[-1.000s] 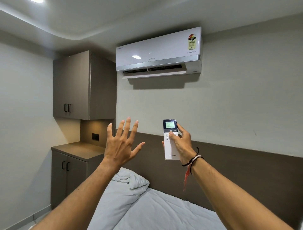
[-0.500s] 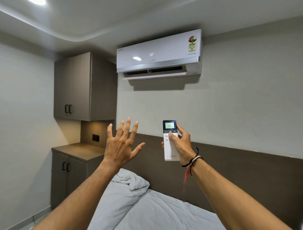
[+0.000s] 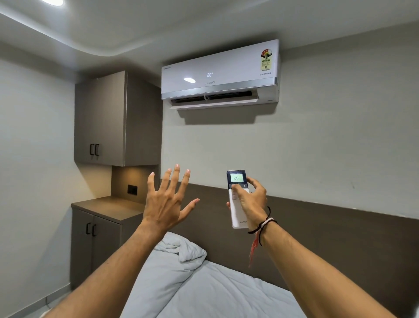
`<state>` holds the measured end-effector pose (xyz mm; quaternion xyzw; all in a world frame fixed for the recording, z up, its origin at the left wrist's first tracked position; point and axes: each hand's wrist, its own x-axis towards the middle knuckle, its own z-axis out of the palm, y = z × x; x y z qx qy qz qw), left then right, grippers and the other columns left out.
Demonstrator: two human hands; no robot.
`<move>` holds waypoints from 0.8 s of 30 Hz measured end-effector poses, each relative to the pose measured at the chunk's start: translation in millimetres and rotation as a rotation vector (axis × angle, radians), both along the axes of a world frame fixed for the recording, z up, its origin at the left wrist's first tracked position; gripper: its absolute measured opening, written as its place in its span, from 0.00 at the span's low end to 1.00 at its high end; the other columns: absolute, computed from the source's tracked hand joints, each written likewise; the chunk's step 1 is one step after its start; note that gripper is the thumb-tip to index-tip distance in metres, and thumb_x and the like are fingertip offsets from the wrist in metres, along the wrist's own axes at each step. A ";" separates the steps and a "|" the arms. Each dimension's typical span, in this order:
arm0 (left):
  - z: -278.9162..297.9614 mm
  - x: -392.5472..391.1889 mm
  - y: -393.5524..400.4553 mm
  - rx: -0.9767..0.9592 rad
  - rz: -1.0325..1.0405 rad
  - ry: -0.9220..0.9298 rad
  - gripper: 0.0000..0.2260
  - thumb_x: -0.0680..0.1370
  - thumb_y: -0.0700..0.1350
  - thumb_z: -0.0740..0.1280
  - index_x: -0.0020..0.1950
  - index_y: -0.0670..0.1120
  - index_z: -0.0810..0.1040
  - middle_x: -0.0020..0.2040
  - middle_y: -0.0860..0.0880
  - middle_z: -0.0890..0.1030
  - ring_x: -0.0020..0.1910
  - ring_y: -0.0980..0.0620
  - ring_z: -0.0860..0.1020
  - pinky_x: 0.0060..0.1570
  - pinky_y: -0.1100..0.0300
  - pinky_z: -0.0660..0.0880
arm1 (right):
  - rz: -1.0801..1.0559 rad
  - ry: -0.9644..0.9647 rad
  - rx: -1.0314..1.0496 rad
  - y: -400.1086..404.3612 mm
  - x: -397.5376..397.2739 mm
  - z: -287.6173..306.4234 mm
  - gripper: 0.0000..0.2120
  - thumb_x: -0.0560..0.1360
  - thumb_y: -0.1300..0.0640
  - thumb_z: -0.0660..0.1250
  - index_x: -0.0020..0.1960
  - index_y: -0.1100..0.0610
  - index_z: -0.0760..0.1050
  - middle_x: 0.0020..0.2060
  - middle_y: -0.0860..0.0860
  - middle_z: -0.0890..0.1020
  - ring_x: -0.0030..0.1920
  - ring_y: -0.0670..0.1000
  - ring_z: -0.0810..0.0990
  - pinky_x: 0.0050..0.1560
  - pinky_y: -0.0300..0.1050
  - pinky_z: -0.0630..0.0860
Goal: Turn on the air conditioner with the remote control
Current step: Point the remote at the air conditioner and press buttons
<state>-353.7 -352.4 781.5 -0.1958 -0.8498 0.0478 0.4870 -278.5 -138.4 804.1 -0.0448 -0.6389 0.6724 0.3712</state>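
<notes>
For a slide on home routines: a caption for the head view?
Right hand aims remote at wall air conditioner showing 20; left hand raised open.

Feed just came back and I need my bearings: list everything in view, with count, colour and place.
air conditioner: 1, white, high on the far wall, front shows 20, flap open
remote: 1, white with dark top, screen shows 20, in the right hand
upper cabinet: 1, grey-brown, on the wall left of the air conditioner
lower cabinet: 1, grey-brown, below the upper cabinet
socket: 1, black, on the wall between the cabinets
headboard: 1, dark brown, along the far wall
bedding: 1, pale grey, rumpled, bottom centre
ceiling light: 1, white, top left
left hand: 1, open, fingers spread, empty
right hand: 1, holds the remote, thumb on its buttons, cords on the wrist
</notes>
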 end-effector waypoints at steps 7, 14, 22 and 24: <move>2.2 1.8 -1.4 -0.001 -0.001 -0.002 0.39 0.79 0.70 0.49 0.81 0.46 0.64 0.80 0.38 0.67 0.74 0.37 0.72 0.69 0.29 0.67 | -0.052 0.032 0.011 1.1 6.3 -1.1 0.21 0.73 0.61 0.73 0.64 0.53 0.73 0.42 0.61 0.84 0.34 0.65 0.85 0.29 0.48 0.82; 3.1 0.9 -2.0 0.001 0.003 -0.020 0.39 0.79 0.70 0.48 0.82 0.47 0.64 0.80 0.38 0.67 0.75 0.37 0.72 0.69 0.29 0.66 | -0.064 0.037 0.017 3.4 4.3 2.0 0.22 0.73 0.60 0.74 0.66 0.53 0.73 0.45 0.60 0.83 0.37 0.65 0.86 0.35 0.55 0.84; 2.3 3.4 -0.7 0.004 -0.006 -0.018 0.39 0.79 0.70 0.49 0.81 0.46 0.65 0.79 0.38 0.69 0.73 0.37 0.73 0.68 0.29 0.67 | -0.054 0.044 0.015 2.4 4.4 3.2 0.23 0.73 0.59 0.74 0.66 0.53 0.73 0.48 0.62 0.84 0.39 0.66 0.86 0.34 0.50 0.83; 1.5 3.6 -1.3 0.004 -0.006 -0.021 0.39 0.79 0.70 0.49 0.81 0.46 0.65 0.79 0.38 0.69 0.73 0.37 0.73 0.68 0.29 0.67 | -0.056 0.039 0.016 1.8 5.3 3.2 0.23 0.73 0.59 0.74 0.66 0.53 0.73 0.48 0.62 0.83 0.39 0.66 0.86 0.33 0.50 0.83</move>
